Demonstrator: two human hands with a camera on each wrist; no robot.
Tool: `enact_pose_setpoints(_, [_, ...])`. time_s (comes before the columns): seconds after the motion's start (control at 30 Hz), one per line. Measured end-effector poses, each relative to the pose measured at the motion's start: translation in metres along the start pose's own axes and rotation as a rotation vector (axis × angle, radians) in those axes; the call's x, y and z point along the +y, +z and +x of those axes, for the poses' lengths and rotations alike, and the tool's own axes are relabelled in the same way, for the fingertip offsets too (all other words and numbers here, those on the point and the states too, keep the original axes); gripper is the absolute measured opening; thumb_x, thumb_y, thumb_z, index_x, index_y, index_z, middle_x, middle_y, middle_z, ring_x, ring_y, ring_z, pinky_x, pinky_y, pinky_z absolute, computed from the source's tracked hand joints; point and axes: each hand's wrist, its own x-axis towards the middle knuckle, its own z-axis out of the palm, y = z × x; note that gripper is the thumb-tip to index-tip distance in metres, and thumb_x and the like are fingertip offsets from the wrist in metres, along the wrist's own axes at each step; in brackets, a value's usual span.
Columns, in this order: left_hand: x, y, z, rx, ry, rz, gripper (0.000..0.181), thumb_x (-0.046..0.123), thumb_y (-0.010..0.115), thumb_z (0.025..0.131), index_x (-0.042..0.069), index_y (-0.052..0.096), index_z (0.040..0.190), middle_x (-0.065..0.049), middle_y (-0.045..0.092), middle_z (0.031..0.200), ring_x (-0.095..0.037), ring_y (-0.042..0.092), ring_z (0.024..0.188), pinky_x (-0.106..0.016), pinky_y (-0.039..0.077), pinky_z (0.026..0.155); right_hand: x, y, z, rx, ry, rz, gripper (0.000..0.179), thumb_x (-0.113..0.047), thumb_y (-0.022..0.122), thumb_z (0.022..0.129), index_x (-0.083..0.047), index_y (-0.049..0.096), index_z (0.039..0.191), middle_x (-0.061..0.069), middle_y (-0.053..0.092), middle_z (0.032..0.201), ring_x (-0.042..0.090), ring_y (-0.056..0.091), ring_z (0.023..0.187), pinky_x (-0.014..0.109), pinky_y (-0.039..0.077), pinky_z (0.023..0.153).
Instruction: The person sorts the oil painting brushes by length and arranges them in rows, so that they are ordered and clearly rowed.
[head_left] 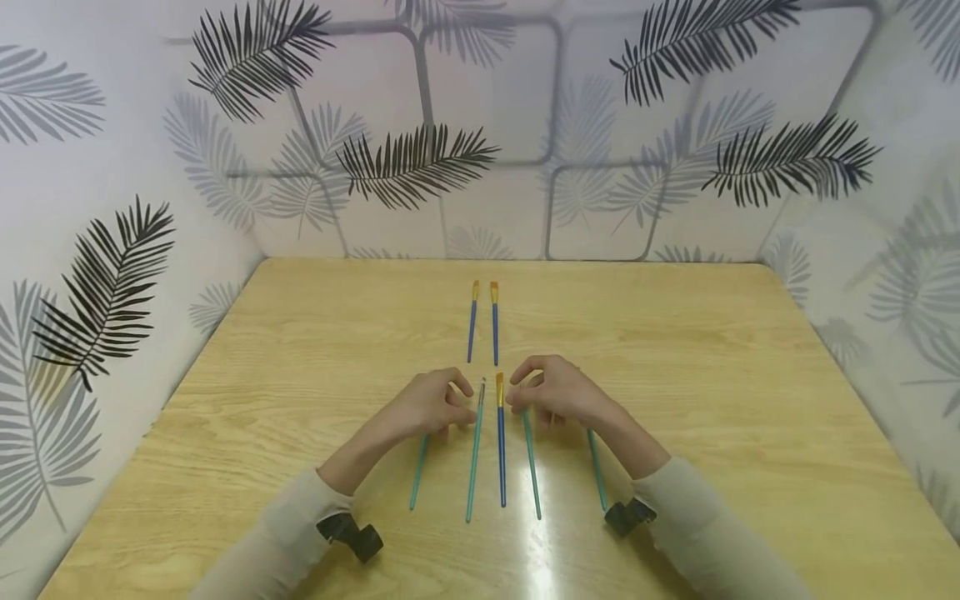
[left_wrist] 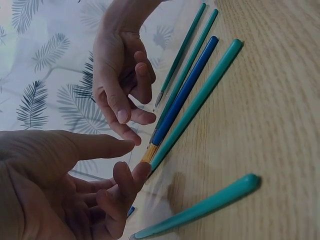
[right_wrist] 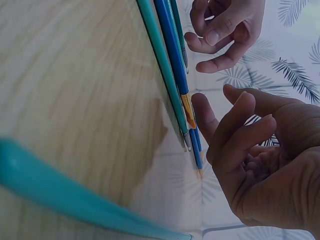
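Note:
Five paintbrushes lie roughly side by side in the front row. A blue paintbrush with an orange-gold tip is in the middle, flanked by a left green paintbrush and a right green paintbrush. My left hand hovers beside the left one's tip, thumb and fingers apart around nothing. Its wrist partly covers the outer left green paintbrush. Over the right green brush's upper end is my right hand, fingers loosely bent, with a gap between thumb and forefinger. The outer right green paintbrush lies under that forearm.
Farther back on the wooden table, two more blue paintbrushes, one left and one right, lie nearly parallel. A leaf-patterned wall covering rises behind the table's back edge and at both sides. Dark wrist devices sit at both sleeves.

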Motion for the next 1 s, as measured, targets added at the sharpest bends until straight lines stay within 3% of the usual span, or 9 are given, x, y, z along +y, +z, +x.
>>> enact_pose_setpoints(0.3, [0.001,0.004,-0.002,-0.003,-0.014,0.015,0.037,0.019,0.081,0.09,0.001,0.066,0.119,-0.002,0.072,0.079,-0.019,0.065,0.056,-0.027,0.049,0.061,0.0,0.003,-0.002,-0.018,0.002,-0.042,0.03,-0.021,0.073,0.097,-0.001,0.063,0.118,0.01,0.078,0.089,0.012,0.051,0.044,0.024,0.04,0.041])
enact_pose_setpoints(0.57, [0.002,0.008,-0.003,0.001,-0.011,0.049,0.037,0.021,0.082,0.089,0.0,0.067,0.116,-0.001,0.073,0.078,-0.02,0.067,0.055,-0.029,0.052,0.063,0.0,0.008,-0.007,-0.042,-0.012,-0.016,0.025,-0.016,0.073,0.096,0.001,0.063,0.113,0.013,0.078,0.086,0.012,0.054,0.042,0.024,0.043,0.04])
enact_pose_setpoints(1.0, [0.004,0.013,-0.007,-0.011,-0.036,0.063,0.039,0.02,0.084,0.088,-0.002,0.068,0.116,0.001,0.075,0.08,-0.017,0.066,0.057,-0.031,0.055,0.069,0.0,0.016,-0.008,-0.032,0.023,-0.057,0.018,-0.014,0.075,0.095,-0.002,0.067,0.104,0.01,0.077,0.079,0.011,0.053,0.04,0.022,0.042,0.037])
